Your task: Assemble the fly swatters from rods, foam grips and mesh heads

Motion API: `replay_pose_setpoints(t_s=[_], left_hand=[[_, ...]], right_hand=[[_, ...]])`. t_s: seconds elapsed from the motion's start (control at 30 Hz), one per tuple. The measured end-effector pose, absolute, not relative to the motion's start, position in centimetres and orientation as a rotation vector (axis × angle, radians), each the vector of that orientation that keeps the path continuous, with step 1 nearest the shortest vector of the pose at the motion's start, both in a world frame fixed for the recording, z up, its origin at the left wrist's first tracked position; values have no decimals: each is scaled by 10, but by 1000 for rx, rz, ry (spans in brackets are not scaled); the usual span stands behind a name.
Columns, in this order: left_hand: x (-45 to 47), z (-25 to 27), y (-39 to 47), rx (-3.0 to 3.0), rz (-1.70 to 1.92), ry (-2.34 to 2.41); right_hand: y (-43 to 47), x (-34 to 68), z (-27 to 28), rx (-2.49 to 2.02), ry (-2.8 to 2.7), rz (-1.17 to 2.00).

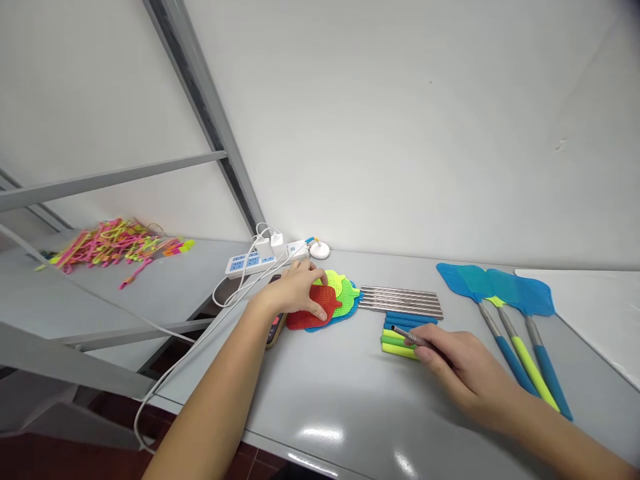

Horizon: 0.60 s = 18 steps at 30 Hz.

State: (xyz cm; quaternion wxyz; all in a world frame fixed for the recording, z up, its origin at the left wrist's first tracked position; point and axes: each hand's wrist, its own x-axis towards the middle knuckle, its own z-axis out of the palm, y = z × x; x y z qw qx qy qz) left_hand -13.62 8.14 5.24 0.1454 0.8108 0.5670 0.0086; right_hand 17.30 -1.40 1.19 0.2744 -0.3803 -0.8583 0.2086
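My left hand [300,288] grips a red fly swatter head [316,312] at the near end of the pile, thumb on its face. Under and behind it lie a green swatter head [349,300], a yellow one [334,281] and a blue one [345,319]. Closed around a thin metal tube [407,335], my right hand [457,367] holds its open end toward the left. Just beyond that hand are blue handle grips [400,320] and green and yellow grips [395,341]. Several metal tubes [400,300] lie side by side behind them.
Three blue-headed fly swatters [520,290] lie on the right, beside a white sheet [605,320]. A phone [273,330] is partly under my left wrist. Cables run from a power strip [253,262]. Pink and yellow pieces [113,247] are heaped beyond a grey metal frame [215,100].
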Motion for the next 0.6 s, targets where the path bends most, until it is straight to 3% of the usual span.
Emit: replay_pose_setpoints(t_s=[0.37,0.6], left_hand=[[-114,56,71,2334,143,1539],[-98,73,55,1949,344,1198]], right_hand=[[-11,176,17,-1069,-2392,298],[-14,175,28,-1240,-2396,377]])
